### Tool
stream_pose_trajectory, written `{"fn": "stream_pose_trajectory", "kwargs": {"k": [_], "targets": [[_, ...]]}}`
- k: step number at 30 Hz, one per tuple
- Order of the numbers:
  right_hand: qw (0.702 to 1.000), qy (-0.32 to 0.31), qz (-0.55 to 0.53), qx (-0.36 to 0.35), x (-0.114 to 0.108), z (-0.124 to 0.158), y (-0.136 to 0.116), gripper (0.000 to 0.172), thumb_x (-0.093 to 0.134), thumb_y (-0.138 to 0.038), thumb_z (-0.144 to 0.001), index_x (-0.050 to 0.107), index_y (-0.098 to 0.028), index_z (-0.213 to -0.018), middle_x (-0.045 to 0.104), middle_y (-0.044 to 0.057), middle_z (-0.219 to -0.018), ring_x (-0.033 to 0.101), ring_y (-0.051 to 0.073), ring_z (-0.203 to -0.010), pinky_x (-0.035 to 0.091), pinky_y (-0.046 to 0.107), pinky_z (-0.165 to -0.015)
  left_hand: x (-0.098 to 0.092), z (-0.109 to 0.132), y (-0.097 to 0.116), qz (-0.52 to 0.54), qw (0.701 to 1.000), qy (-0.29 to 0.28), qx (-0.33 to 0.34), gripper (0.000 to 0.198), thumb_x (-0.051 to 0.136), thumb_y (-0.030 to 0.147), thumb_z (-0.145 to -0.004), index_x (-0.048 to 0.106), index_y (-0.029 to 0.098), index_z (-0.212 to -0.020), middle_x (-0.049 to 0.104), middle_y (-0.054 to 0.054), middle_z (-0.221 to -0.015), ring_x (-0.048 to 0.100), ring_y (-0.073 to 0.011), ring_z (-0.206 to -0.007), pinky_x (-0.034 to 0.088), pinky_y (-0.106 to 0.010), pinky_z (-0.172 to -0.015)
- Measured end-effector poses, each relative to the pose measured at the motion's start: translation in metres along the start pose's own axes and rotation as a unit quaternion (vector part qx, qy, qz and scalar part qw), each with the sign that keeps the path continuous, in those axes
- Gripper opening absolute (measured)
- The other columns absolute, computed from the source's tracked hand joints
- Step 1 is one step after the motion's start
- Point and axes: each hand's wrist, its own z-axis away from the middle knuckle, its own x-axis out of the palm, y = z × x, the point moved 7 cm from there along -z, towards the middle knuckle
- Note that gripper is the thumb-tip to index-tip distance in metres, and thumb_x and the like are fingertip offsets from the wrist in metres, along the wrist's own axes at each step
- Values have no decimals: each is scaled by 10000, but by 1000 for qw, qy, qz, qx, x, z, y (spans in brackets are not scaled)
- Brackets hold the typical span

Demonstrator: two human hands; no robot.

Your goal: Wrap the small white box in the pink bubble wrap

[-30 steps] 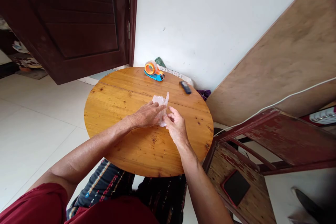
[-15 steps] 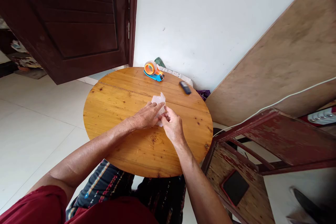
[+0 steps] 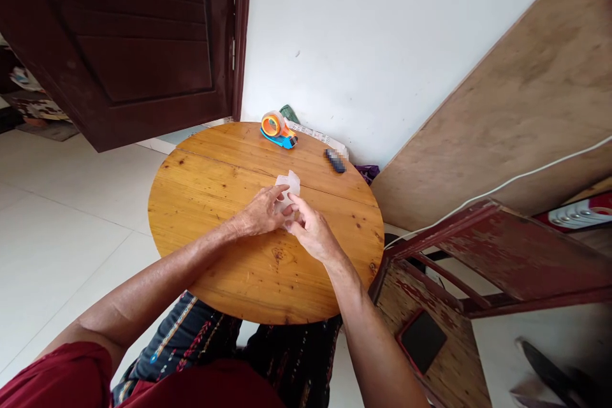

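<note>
A small piece of whitish, translucent plastic wrap lies on the round wooden table, its far end crinkled and raised. My left hand rests over its left side, fingers stretched and apart. From the right, my right hand reaches over the wrap's near part, index finger and thumb spread apart. The fingers of both hands hide much of the wrap, and whether anything lies inside it cannot be seen.
An orange and blue tape dispenser stands at the table's far edge, with a dark blurred object to its right. A wooden chair holds a dark, red-edged tablet-like thing. A dark door stands left of the white wall.
My right fingers, earlier pinched together at the wrap's right edge, are now spread apart. My left fingers have lifted and spread a little. The view has shifted slightly.
</note>
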Motion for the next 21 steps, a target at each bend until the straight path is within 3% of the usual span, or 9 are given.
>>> {"fn": "stream_pose_trajectory", "kwargs": {"k": [3, 8, 14, 17, 19, 21], "targets": [[998, -19, 57, -1, 0, 0, -5, 722, 626, -186, -761, 457, -261, -1459, 695, 15, -1062, 511, 98, -576, 432, 252, -586, -2, -2, -6, 39, 999, 28, -13, 553, 618, 287, -816, 515, 158, -1344, 634, -90, -1106, 613, -160, -850, 554, -314, -765], [993, -31, 117, -12, -3, -2, -13, 787, 633, -138, -759, 407, -296, -1496, 704, 26, -1067, 510, 106, -578, 429, 258, -586, -4, -3, -3, -31, 996, 61, -56, 498, 663, 318, -781, 607, 178, -1256, 607, -85, -1048, 621, -202, -870, 538, -363, -829], [995, -87, -41, 14, -2, -5, -1, 770, 507, -116, -766, 346, -271, -1503, 687, 21, -1079, 545, 58, -489, 464, 227, -506, 5, 0, -3, 3, 995, 61, -79, 579, 656, 290, -783, 527, 170, -1335, 592, -76, -1041, 609, -182, -817, 537, -352, -818], [993, 0, -112, 41, -19, -9, 13, 631, 552, -229, -800, 445, -223, -1422, 706, 40, -1043, 592, 79, -511, 505, 251, -525, 9, 1, -7, 25, 996, 53, -70, 629, 686, 271, -746, 517, 178, -1344, 580, -77, -1067, 601, -184, -840, 530, -352, -837], [984, 88, -121, 94, -34, -11, 28, 564, 615, -298, -788, 524, -183, -1332, 718, 55, -979, 608, 101, -527, 465, 231, -456, 10, 1, -8, 43, 996, 49, -67, 632, 696, 246, -726, 525, 195, -1333, 570, -67, -1069, 593, -178, -853, 524, -342, -848], [969, 126, -130, 169, -40, -12, 44, 531, 674, -324, -758, 572, -146, -1247, 719, 77, -926, 625, 124, -538, 384, 203, -368, 11, 2, -10, 60, 995, 53, -66, 617, 696, 233, -723, 535, 207, -1318, 557, -54, -1063, 584, -171, -864, 518, -332, -860]]}}
